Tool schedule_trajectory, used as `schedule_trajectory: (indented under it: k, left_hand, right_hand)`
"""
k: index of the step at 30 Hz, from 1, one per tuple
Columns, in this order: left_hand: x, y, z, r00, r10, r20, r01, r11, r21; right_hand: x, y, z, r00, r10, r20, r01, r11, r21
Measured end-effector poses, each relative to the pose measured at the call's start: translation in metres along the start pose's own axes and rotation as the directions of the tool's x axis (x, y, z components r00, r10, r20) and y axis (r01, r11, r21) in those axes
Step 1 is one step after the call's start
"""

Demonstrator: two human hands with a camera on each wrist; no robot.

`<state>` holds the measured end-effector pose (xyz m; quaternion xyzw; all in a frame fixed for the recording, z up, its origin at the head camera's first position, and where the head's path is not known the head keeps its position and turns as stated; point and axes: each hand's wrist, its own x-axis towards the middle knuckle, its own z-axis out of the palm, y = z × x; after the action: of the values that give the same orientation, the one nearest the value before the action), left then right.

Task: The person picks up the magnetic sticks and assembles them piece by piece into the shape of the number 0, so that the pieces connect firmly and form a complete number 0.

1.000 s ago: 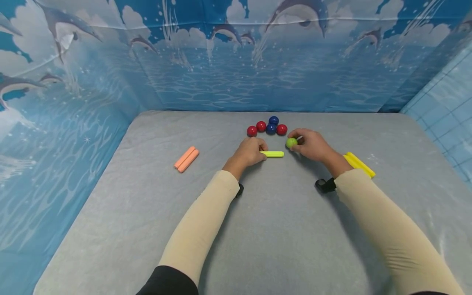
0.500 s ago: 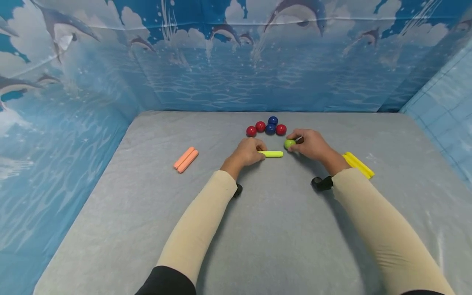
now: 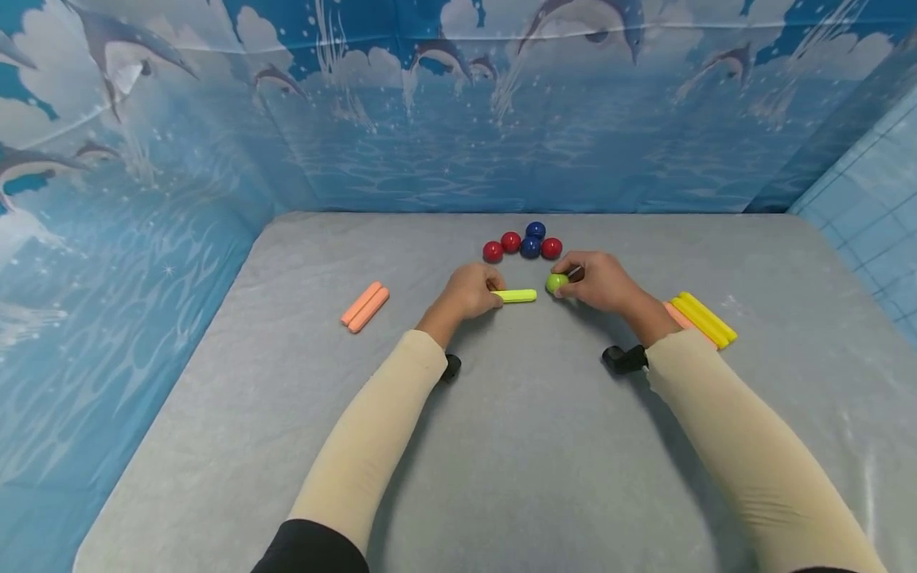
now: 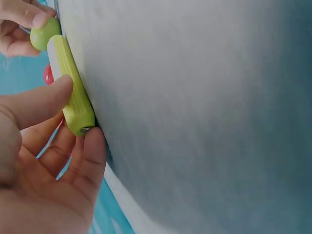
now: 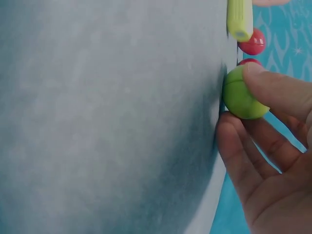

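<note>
Between the thumb and fingers of my left hand is a ribbed yellow-green stick, lying crosswise low over the table. In the left wrist view the thumb presses on the side of the stick, with fingertips around its near end. My right hand pinches a green ball just right of the stick's free end. The right wrist view shows the thumb on top of the green ball and fingers beneath. A small gap separates ball and stick in the head view.
Behind the hands sit red balls and blue balls in a cluster. Two orange sticks lie at left. Yellow sticks and an orange one lie by the right forearm. A dolphin-print curtain borders the grey table.
My left hand has shifted slightly left with the stick. The green ball in my right hand has come a little left and nearer. More of the orange stick by the right forearm shows.
</note>
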<state>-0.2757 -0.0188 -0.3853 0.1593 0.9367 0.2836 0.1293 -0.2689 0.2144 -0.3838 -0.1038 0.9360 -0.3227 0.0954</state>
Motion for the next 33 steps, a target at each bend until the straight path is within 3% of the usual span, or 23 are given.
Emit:
schedule_trajectory:
  k: [6, 12, 20, 33]
  left_hand:
    - [0.003, -0.01, -0.01, 1.0, -0.009, -0.013, 0.009, 1.0, -0.027]
    - [0.006, -0.018, -0.011, 0.999, -0.033, -0.03, 0.03, 0.996, -0.085]
    - [0.01, -0.013, -0.008, 0.998, -0.046, -0.04, 0.04, 0.991, -0.125]
    - [0.014, -0.013, -0.014, 0.994, -0.081, -0.071, 0.071, 0.988, -0.139]
  right_hand:
    - [0.001, 0.0, -0.001, 1.0, 0.029, 0.013, -0.029, 0.999, 0.031]
    - [0.002, 0.0, 0.002, 0.999, 0.039, 0.005, -0.04, 0.997, 0.063]
    - [0.003, 0.002, 0.0, 0.997, 0.075, 0.012, -0.075, 0.995, 0.068]
    - [0.012, -0.003, 0.002, 0.999, 0.035, -0.035, -0.033, 0.998, 0.061]
